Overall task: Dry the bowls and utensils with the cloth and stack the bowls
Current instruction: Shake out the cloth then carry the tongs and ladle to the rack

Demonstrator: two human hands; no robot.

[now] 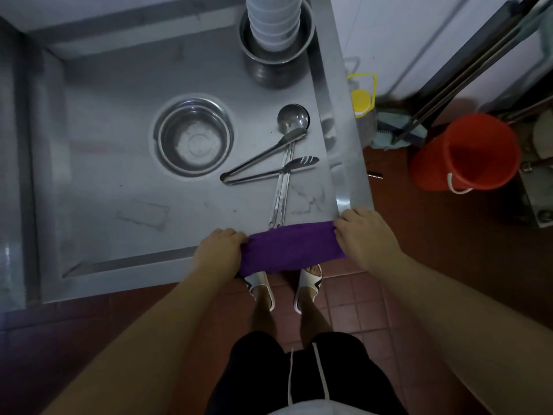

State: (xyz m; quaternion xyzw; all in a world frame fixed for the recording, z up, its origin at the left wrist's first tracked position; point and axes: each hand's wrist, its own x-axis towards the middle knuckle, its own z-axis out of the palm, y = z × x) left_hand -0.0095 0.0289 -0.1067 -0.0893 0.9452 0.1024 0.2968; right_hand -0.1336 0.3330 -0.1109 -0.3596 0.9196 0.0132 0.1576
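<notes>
A purple cloth [291, 248] is stretched between both hands over the near right corner of the steel sink [113, 187]. My left hand [220, 248] grips its left end and my right hand [363, 235] grips its right end. In the sink lie metal tongs [266, 163] across a long steel ladle [291, 121]. A tall stack of white bowls [273, 22] stands inside a steel basin [276, 59] at the sink's far right.
A steel drain basket [194, 137] sits in the middle of the sink. To the right on the red tiled floor stand an orange bucket [466, 152], a yellow-capped jug [362, 98] and mop handles [466, 67]. My feet in white slippers [284, 284] are below the cloth.
</notes>
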